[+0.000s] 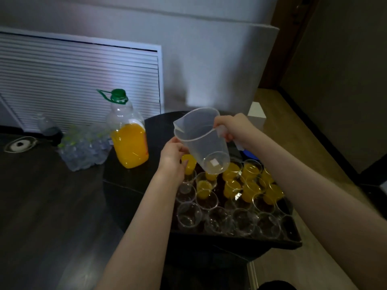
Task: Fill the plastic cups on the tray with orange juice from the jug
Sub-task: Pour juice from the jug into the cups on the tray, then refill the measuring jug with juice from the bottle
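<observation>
Overhead, a clear plastic jug [202, 141] is gripped by its handle in the closed right hand [234, 128], tilted and nearly empty. A juice-filled cup [188, 164] is pinched in the left hand [172, 158] beneath the spout. On the dark tray [240, 239], far cups [251, 185] are filled with orange juice; near cups [189, 214] stand empty. Nearby, a large bottle [127, 135] is half full.

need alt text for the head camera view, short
Two bare hands hold a nearly empty clear jug over a dark tray of plastic cups: right hand on the handle, left hand holding a filled cup. Far cups hold orange juice, near ones are empty; a half-full juice bottle stands left.
</observation>
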